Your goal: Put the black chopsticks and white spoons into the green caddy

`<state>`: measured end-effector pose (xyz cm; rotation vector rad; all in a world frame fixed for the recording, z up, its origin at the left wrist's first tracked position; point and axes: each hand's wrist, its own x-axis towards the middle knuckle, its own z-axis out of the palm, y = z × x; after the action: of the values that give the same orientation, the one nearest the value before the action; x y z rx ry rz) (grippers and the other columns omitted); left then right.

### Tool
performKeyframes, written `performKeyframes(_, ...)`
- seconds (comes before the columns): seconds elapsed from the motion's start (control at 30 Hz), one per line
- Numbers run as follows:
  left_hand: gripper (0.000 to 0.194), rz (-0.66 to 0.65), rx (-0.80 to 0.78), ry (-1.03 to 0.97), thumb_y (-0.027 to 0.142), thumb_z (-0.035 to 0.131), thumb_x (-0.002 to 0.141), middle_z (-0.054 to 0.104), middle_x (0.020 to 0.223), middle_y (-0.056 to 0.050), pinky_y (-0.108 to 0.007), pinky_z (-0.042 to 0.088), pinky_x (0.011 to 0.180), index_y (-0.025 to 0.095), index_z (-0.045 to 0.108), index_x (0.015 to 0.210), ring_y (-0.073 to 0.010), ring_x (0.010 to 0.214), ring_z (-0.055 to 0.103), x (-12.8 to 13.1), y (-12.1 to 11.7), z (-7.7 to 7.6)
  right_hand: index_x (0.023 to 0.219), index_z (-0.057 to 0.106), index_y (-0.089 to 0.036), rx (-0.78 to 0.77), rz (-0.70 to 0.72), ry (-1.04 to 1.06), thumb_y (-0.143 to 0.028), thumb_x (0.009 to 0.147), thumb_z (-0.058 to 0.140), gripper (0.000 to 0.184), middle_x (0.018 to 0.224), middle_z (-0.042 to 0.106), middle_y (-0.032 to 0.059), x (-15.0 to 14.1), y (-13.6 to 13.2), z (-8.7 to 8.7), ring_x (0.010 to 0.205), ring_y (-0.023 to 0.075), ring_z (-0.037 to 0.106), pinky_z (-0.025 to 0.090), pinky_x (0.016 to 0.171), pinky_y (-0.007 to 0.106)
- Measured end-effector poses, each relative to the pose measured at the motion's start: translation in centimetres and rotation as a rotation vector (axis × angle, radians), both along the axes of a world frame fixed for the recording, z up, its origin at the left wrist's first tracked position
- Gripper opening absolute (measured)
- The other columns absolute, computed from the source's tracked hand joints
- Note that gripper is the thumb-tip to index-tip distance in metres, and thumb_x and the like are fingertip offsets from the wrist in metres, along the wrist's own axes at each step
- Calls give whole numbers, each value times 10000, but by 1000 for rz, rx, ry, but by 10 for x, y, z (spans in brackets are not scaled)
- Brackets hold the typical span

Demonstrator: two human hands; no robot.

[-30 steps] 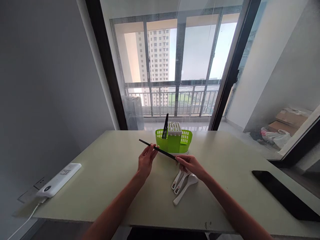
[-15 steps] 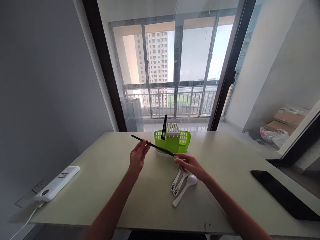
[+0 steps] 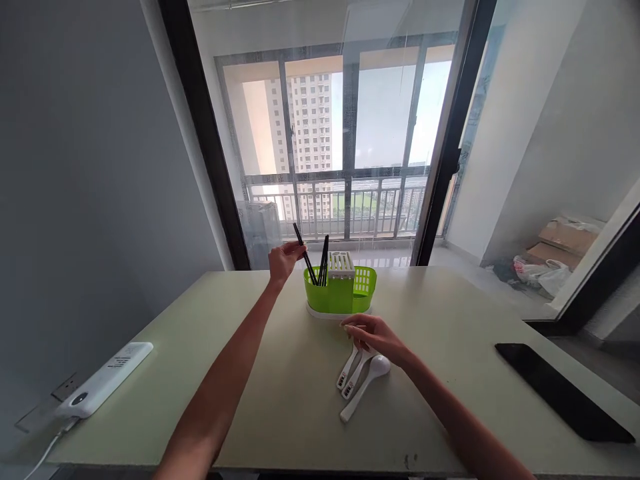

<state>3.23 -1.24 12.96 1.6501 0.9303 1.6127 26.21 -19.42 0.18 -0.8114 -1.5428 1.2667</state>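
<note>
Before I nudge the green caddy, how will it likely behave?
The green caddy looks like thin perforated plastic, so probably light and stiff. Its broad white base suggests sliding rather than tipping. The black chopsticks leaning at its left end might shift if jolted.

Green basket point(image 3: 341, 295): one
Black chopsticks point(image 3: 325, 259): several, too bunched to count
White spoons point(image 3: 365, 387): three, nearer than the basket
Power strip point(image 3: 107, 378): one, left of the basket
Black slab point(image 3: 564, 391): one, right of the basket
Hands point(image 3: 283, 263): two
</note>
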Motion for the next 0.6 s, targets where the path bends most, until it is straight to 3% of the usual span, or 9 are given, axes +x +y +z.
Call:
performKeyframes(0.23,417,17,-71,246,429,925,556,803,818,-79,-432,647,802,167,815,861,-269,779,771,19,29,-26,1112,706,-176,8,-9,-9,-560,878,685,450,806,657,11,3,1,3,561,85,532,368,460,206)
performKeyframes(0.6,388,70,-95,436,422,898,632,811,880,-64,-366,618,827,184,813,927,-249,836,768,18,36,-26,1064,719,-177,0,-15,5,-573,856,697,448,776,654,2,3,-2,9,550,82,519,355,459,208)
